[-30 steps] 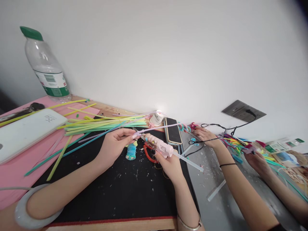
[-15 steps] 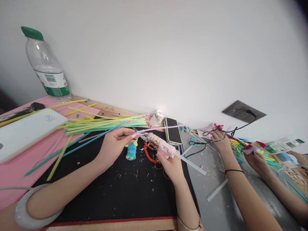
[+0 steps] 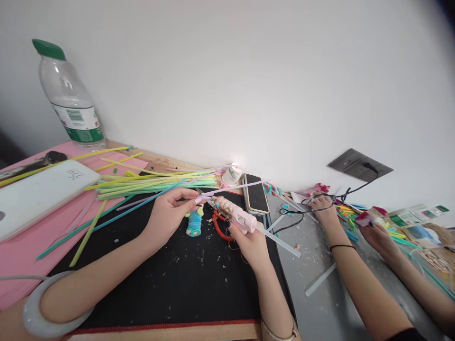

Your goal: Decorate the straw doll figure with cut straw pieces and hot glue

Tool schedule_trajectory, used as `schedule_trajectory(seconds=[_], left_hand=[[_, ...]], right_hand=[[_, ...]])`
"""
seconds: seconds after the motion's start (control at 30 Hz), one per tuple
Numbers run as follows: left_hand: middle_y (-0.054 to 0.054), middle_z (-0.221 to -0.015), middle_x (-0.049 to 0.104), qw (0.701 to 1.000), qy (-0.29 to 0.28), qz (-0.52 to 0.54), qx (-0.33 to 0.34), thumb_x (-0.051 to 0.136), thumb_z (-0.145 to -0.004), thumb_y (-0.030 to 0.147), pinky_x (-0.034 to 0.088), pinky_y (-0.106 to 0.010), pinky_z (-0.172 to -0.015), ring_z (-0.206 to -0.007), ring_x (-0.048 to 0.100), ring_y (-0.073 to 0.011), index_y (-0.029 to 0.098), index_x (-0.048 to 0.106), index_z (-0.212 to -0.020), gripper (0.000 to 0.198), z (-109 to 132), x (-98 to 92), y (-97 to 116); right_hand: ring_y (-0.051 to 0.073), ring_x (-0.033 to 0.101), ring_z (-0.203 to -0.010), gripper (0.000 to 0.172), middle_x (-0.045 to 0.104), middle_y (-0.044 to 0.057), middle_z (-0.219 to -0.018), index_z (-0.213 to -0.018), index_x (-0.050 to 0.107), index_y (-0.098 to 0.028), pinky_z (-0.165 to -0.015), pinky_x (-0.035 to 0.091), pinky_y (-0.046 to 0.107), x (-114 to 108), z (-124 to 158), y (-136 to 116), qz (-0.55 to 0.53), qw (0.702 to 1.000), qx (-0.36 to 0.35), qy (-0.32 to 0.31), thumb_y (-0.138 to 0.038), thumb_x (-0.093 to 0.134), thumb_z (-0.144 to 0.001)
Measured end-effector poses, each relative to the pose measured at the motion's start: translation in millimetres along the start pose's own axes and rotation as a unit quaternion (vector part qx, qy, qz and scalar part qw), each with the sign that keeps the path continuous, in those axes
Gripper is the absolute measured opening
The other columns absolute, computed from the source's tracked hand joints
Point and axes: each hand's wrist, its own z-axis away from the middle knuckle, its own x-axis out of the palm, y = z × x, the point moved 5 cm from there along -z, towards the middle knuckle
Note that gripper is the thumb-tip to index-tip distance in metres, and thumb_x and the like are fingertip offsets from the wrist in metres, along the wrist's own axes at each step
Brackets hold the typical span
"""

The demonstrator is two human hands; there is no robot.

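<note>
Between the fingertips of my left hand (image 3: pixel 172 213) is pinched a lilac pipe cleaner (image 3: pixel 231 188), its long end stretching to the right. My right hand (image 3: pixel 250 246) grips a pink hot glue gun (image 3: pixel 236 214), whose nozzle is right beside the pinched part; whether they touch I cannot tell. A clear glue stick (image 3: pixel 279 243) pokes out of the gun's back. Below my left fingertips lies a small blue pipe-cleaner figure (image 3: pixel 194 223) on the black mat (image 3: pixel 170 284). Red-handled scissors or pliers (image 3: pixel 221 228) lie partly hidden under the gun.
Yellow and green pipe cleaners (image 3: pixel 156 183) lie behind my left hand. Near the wall are a phone (image 3: pixel 256 193) and a paper cup (image 3: pixel 232 175). On the left stand a bottle (image 3: pixel 73 99) and a white power bank (image 3: pixel 46 194). A co-worker's hands (image 3: pixel 325 210) work at the right, near a black cord.
My right hand and the glue gun have shifted slightly left, toward the pinched pipe cleaner. My left hand stays nearly still. The co-worker's hands have moved a little.
</note>
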Motion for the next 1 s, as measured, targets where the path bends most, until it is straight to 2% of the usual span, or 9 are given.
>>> schedule_trajectory(seconds=[0.2,0.3,0.43,0.73,1.0], left_hand=[[-0.004,-0.086,0.067,1.0,0.004,0.007,-0.004,0.075,-0.065,0.035,0.056,-0.033,-0.078,-0.082,0.065,-0.0197,0.017,0.067,-0.082,0.025,-0.7,-0.9,-0.9],[-0.004,-0.086,0.067,1.0,0.006,0.012,-0.009,0.075,-0.065,0.035,0.056,-0.034,-0.077,-0.081,0.065,-0.0201,0.017,0.067,-0.084,0.027,-0.8,-0.7,-2.1],[-0.004,-0.085,0.067,1.0,0.004,0.009,-0.015,0.075,-0.063,0.035,0.056,-0.033,-0.076,-0.08,0.064,-0.0194,0.018,0.068,-0.084,0.028,-0.3,0.4,-3.0],[-0.003,-0.084,0.069,0.999,-0.005,0.015,-0.031,0.076,-0.062,0.035,0.055,-0.03,-0.074,-0.079,0.065,-0.0177,0.018,0.068,-0.083,0.028,1.7,3.7,-2.3],[-0.004,-0.085,0.069,1.0,-0.004,0.01,-0.025,0.076,-0.063,0.036,0.056,-0.031,-0.075,-0.082,0.066,-0.02,0.018,0.067,-0.083,0.028,2.3,3.7,-2.2]], right_hand=[[0.024,0.061,-0.105,0.036,0.066,0.007,-0.114,-0.117,0.062,-0.02,-0.094,0.047,0.035,-3.8,0.3,0.9,-0.011,1.0,0.004,0.022,-0.026,0.057,-0.082],[0.025,0.062,-0.102,0.035,0.067,0.007,-0.11,-0.115,0.063,-0.019,-0.091,0.049,0.036,-3.0,0.4,-1.0,-0.012,0.999,0.002,0.03,-0.026,0.056,-0.082],[0.024,0.063,-0.098,0.028,0.07,0.006,-0.102,-0.107,0.068,-0.019,-0.087,0.051,0.034,1.4,0.7,-3.6,0.0,1.0,-0.001,0.017,-0.025,0.055,-0.082],[0.023,0.066,-0.091,0.033,0.069,0.007,-0.105,-0.112,0.065,-0.018,-0.078,0.053,0.032,6.8,0.6,-4.4,-0.008,1.0,0.02,-0.015,-0.024,0.055,-0.081],[0.023,0.064,-0.095,0.033,0.068,0.007,-0.109,-0.113,0.065,-0.019,-0.082,0.052,0.032,7.8,-0.7,-11.2,-0.029,0.999,0.0,-0.015,-0.021,0.056,-0.081]])
